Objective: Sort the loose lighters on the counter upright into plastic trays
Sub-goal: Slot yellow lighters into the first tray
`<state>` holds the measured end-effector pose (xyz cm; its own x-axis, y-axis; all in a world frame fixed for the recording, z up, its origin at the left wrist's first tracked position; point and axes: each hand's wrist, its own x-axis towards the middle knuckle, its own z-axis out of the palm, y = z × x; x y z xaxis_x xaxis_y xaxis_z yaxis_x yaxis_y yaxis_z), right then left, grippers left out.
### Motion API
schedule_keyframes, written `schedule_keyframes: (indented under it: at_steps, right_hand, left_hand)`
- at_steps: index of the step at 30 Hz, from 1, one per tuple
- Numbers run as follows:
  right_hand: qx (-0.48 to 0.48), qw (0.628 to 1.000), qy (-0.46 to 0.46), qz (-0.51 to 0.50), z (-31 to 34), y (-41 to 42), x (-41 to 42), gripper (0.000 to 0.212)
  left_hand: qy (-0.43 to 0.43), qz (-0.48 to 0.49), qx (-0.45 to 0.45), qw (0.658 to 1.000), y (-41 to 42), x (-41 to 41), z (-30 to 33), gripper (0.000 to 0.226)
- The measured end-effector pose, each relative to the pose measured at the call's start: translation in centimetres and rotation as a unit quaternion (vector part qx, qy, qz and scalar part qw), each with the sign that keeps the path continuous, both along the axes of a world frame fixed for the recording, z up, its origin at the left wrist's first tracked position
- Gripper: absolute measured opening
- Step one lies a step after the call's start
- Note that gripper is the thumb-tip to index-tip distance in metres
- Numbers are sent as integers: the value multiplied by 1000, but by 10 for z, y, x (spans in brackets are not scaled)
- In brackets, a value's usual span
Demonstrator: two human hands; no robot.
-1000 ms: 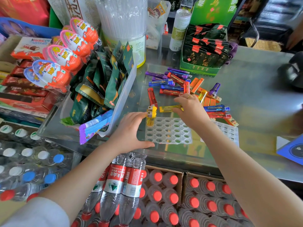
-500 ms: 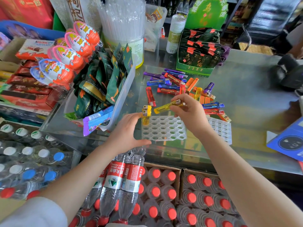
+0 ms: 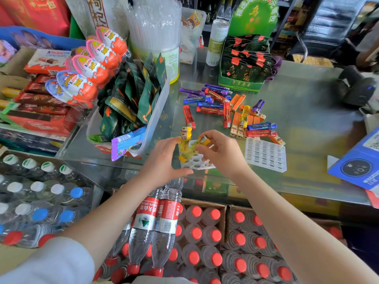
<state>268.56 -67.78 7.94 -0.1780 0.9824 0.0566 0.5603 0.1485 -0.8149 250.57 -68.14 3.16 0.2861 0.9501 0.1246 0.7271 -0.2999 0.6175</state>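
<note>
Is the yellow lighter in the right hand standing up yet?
No, tilted. The yellow lighter in the right hand leans, bottom end at the tray, metal top up and right.

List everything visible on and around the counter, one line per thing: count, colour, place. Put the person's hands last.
Tray with round holes: one, clear, near counter edge between the hands.
Second tray: one, clear, right of the first.
Upright lighters: two, yellow, at first tray's far-left corner.
Tilted lighter: one, yellow, base over the first tray.
Loose lighters: many, purple, blue, red, orange, yellow, piled beyond the trays.
Green display box: one, behind the pile.
Straw tub: one, clear, far left of counter.
Chocolate eggs: several, white and orange, left shelf.
Water bottles: many, red caps, below the counter.
Blue box: one, right edge.
Left hand: steadying the first tray.
Right hand: fingers holding the tilted lighter.
</note>
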Motion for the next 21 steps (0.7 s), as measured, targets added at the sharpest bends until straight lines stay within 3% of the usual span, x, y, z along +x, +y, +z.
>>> schedule_keyframes:
  at_steps: [7,13,21]
  right_hand:
    - [148,972,-164,82,10,-2,-1,21]
    - [205,931,-279,111,16,0,-6,23]
    - [104,986,-125,30,13,1,-19,17]
  left_hand:
    - [11,-20,-24,999,2,-4,-1,87]
    - [1,-44,-33,998,5,-9,0,84]
    - [-8,-44,-47,998,7,-10,-1,82]
